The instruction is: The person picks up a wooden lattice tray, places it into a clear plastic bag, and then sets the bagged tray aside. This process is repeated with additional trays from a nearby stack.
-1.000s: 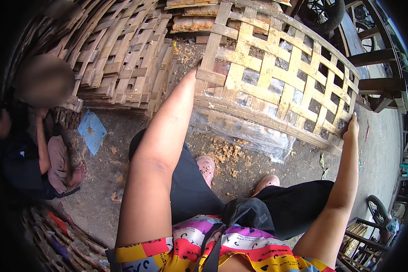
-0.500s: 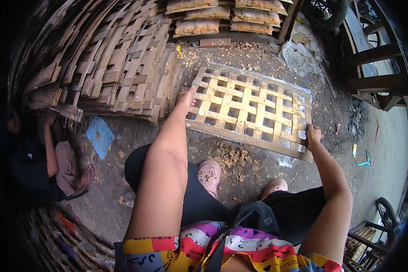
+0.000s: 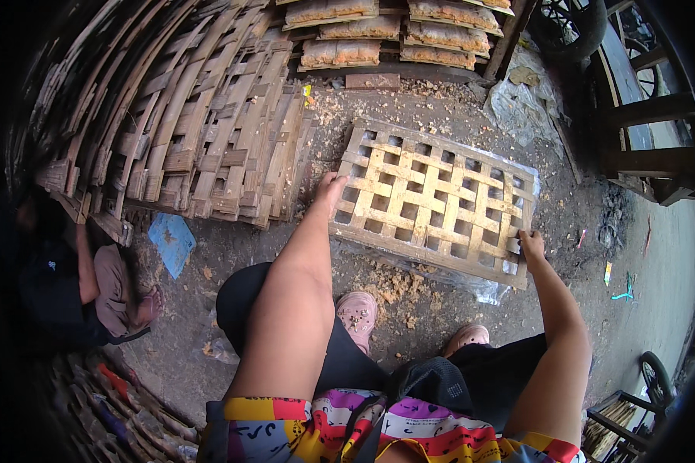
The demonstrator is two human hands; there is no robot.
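Note:
A woven slatted lattice tray (image 3: 427, 207), pale in the middle with a browner frame, lies in front of me over a sheet of clear plastic (image 3: 490, 292). My left hand (image 3: 332, 191) is closed round its left edge, the thumb on top. At the opposite short edge, my right hand (image 3: 530, 245) grips the frame near the lower right corner. Part of the fingers of both hands is hidden by the frame. Through the tray's square gaps the plastic and dark floor show.
Left stands a leaning stack of similar slatted trays (image 3: 208, 139). Loaded racks (image 3: 340, 52) fill the back. Orange crumbs (image 3: 398, 282) litter the floor (image 3: 286, 258) by my pink clogs (image 3: 357, 316). A person (image 3: 108, 285) sits at far left, near a blue sheet (image 3: 171, 243). A wooden frame (image 3: 649, 162) stands right.
The whole view has shifted slightly, so most things sit a little lower. The tray has turned or tilted very slightly, and both hands keep their hold on its ends.

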